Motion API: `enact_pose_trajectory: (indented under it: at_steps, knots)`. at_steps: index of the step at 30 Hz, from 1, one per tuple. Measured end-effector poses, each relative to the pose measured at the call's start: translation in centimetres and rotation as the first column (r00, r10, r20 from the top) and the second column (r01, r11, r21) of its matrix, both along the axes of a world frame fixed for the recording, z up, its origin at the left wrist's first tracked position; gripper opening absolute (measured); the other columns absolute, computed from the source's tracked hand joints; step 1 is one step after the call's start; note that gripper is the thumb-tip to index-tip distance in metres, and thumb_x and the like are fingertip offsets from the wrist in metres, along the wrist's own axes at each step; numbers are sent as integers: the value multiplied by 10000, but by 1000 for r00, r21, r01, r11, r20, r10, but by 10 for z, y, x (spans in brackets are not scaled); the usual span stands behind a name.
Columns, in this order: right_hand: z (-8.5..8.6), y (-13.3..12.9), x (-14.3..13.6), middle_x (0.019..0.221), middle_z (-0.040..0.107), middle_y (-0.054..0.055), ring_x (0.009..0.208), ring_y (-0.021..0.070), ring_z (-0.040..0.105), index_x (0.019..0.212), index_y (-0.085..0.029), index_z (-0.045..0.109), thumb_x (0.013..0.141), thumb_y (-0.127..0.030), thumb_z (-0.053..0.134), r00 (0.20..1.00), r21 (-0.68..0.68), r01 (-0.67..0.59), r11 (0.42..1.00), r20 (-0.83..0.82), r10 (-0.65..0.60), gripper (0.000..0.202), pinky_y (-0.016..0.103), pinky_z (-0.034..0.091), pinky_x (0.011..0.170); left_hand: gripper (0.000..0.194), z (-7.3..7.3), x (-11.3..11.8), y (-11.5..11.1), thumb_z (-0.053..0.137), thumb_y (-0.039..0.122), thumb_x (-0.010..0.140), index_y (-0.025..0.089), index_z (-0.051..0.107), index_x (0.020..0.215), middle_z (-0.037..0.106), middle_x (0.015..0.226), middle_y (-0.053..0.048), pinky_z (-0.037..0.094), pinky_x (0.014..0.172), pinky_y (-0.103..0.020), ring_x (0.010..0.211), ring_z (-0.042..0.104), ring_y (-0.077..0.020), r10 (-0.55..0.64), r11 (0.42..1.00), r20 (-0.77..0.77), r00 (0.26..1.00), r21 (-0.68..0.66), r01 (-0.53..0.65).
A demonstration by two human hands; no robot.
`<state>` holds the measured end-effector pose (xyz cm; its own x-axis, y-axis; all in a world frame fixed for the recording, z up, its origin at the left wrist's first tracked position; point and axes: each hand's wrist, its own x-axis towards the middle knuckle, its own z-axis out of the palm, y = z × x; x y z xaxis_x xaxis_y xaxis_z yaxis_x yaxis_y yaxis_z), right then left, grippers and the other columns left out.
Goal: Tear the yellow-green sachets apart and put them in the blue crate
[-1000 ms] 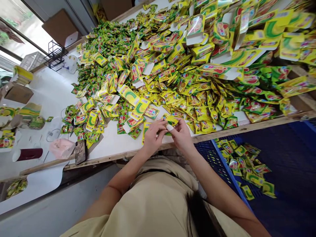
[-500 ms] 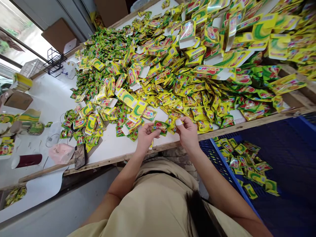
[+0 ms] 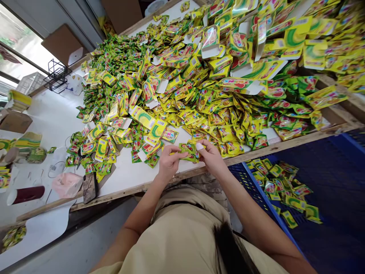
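Observation:
Near the table's front edge, my left hand (image 3: pixel 169 161) pinches the left side of some small green packets (image 3: pixel 188 152). My right hand (image 3: pixel 209 156) grips their right side between thumb and fingers. The packets lie close together, one above the other, and their exact number is hard to make out. Just beyond my hands spreads a large pile of yellow and green packets (image 3: pixel 205 125). Flat yellow boxes (image 3: pixel 157 131) lie left of it, some with white flaps open.
A blue crate (image 3: pixel 322 171) holding several packs stands below the table at the right. Along the left are a phone (image 3: pixel 90 187), a pink bag (image 3: pixel 66 184), a dark red cup (image 3: pixel 28 194) and a black wire rack (image 3: pixel 57 76). A wooden rim (image 3: pixel 142 186) edges the table.
The green packets between my hands now lie together, where one green packet was distinct in my left hand before. The view has shifted slightly, and my hands sit a little lower.

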<state>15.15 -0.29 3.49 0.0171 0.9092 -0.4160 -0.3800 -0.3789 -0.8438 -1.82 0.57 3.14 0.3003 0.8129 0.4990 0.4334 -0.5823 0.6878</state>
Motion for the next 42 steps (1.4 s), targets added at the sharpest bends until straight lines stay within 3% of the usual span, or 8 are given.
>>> enact_pose_trajectory:
  at_steps: [6,10,17,23,27,32,35,42]
  knots:
    - [-4,-2,3,716,529,-39,589,102,488,788,-208,516,647,-373,729,987,142,-12,990,162,-11,304,236,438,531,217,8,3,-3,496,188,882,236,706,907,574,1000,-65,508,824,-318,946,579,-149,-59,956,196,979,-271,112]
    - [-3,-5,-1,713,487,-32,643,110,458,726,-203,501,687,-296,667,956,274,15,962,277,-93,195,231,392,583,365,13,14,-14,615,311,820,223,564,1171,604,1102,-82,504,845,-319,955,600,-164,215,787,463,860,-603,128]
    - [0,-11,-10,647,437,-42,594,109,395,673,-212,446,673,-273,607,939,278,61,959,309,-149,172,239,332,554,267,14,22,-17,746,365,673,165,643,817,638,778,-11,516,623,-255,644,587,-112,314,597,396,863,-789,145]
    - [-5,-14,-11,570,367,-50,558,103,340,588,-206,412,753,-327,594,899,290,77,954,393,-192,274,246,301,542,157,12,18,-15,760,283,667,170,661,711,541,688,23,424,566,-205,606,479,-73,302,761,333,893,-648,-16]
    - [-16,-13,-10,540,349,-58,479,95,300,609,-213,438,790,-495,574,957,155,113,981,248,-150,362,235,265,444,124,14,13,-14,730,283,710,186,660,741,550,716,12,436,593,-219,662,514,-98,315,820,354,881,-569,-65]
    - [-19,-10,-11,520,354,-63,460,94,296,618,-216,459,785,-534,583,976,142,103,985,175,-127,380,228,270,430,56,14,10,-13,642,208,785,224,696,782,631,837,-36,488,786,-333,834,590,-158,202,968,235,951,-196,-158]
    - [-15,-9,-15,553,399,-49,506,103,337,621,-212,482,784,-494,593,959,204,137,969,217,-181,343,232,310,475,128,7,12,-16,609,164,796,253,702,798,663,925,-48,479,817,-362,897,594,-175,110,991,92,990,-86,-102]
    - [-20,-13,-17,643,453,-35,550,117,373,719,-221,498,818,-515,531,969,209,160,965,153,-194,312,240,331,497,156,-4,12,-21,582,143,789,257,686,805,645,1117,-62,468,863,-407,1013,573,-208,63,991,-11,998,-119,-64]
